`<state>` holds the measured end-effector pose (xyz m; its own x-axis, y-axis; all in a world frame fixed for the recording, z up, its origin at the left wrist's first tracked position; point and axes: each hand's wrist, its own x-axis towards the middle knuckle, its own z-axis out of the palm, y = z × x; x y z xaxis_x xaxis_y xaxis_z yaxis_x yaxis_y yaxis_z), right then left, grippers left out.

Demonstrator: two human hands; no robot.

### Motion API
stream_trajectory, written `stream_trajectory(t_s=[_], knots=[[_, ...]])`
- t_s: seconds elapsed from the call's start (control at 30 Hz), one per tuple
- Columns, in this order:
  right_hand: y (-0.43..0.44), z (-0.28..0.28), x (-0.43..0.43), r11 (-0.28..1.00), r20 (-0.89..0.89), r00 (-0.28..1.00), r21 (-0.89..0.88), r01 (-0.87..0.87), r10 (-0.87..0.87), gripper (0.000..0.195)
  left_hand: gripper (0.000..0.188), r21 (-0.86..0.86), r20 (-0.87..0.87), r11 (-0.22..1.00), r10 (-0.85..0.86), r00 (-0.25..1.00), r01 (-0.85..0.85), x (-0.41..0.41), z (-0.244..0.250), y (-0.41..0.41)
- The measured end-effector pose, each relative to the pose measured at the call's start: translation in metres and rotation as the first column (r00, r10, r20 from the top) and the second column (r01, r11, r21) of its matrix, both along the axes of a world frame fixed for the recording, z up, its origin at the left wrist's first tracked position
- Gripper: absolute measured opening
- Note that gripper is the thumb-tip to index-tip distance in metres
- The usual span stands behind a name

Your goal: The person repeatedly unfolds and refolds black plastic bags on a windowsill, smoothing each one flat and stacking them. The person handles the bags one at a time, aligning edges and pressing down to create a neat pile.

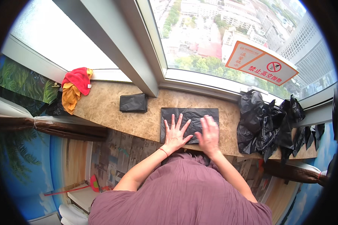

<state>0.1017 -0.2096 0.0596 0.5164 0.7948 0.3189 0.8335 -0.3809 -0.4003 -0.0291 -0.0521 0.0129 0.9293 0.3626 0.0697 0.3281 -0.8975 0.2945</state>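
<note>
A black plastic bag [191, 112] lies spread in a flat rectangle on the marble-patterned windowsill [109, 121]. My left hand [175, 132] rests on its left half, palm down with the fingers spread. Over the bag's right part is my right hand [208, 135], blurred, its thumb apart from the fingers. Whether that palm touches the plastic, I cannot tell. Neither hand grips anything. To the left of the bag sits a small stack of folded black plastic bags [133, 103].
Crumpled black plastic bags [259, 126] are heaped at the sill's right end. Red and orange cloths [76, 84] lie at the left end. A window post [124, 36] comes down behind the folded stack. Tied curtains [70, 126] hang below the sill's edge.
</note>
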Motion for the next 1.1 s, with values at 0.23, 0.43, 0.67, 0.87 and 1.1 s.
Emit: stream_trajectory(t_s=[0.23, 0.43, 0.67, 0.87, 1.1], knots=[[-0.014, -0.050, -0.005, 0.967, -0.055, 0.998, -0.254, 0.022, -0.037, 0.080, 0.083, -0.025, -0.003, 0.999, 0.019, 1.000, -0.019, 0.000, 0.008, 0.002], [-0.078, -0.048, 0.034, 0.948, 0.019, 0.957, -0.131, 0.289, -0.289, 0.063, 0.079, -0.005, 0.059, 1.000, -0.016, 0.998, 0.016, -0.015, 0.014, 0.009], [0.020, -0.013, 0.002, 0.988, -0.093, 0.983, 0.009, -0.155, 0.155, 0.064, 0.077, -0.051, 0.034, 0.998, -0.019, 0.999, 0.020, -0.038, 0.022, 0.000], [0.046, -0.047, 0.002, 0.966, -0.038, 0.977, -0.149, -0.213, 0.210, 0.066, 0.078, -0.002, -0.034, 1.000, 0.005, 0.999, -0.005, -0.056, 0.010, 0.014], [0.042, -0.050, 0.003, 0.975, -0.053, 0.987, -0.156, -0.156, 0.149, 0.064, 0.092, 0.026, 0.047, 0.995, 0.093, 0.995, -0.095, -0.087, 0.007, 0.017]])
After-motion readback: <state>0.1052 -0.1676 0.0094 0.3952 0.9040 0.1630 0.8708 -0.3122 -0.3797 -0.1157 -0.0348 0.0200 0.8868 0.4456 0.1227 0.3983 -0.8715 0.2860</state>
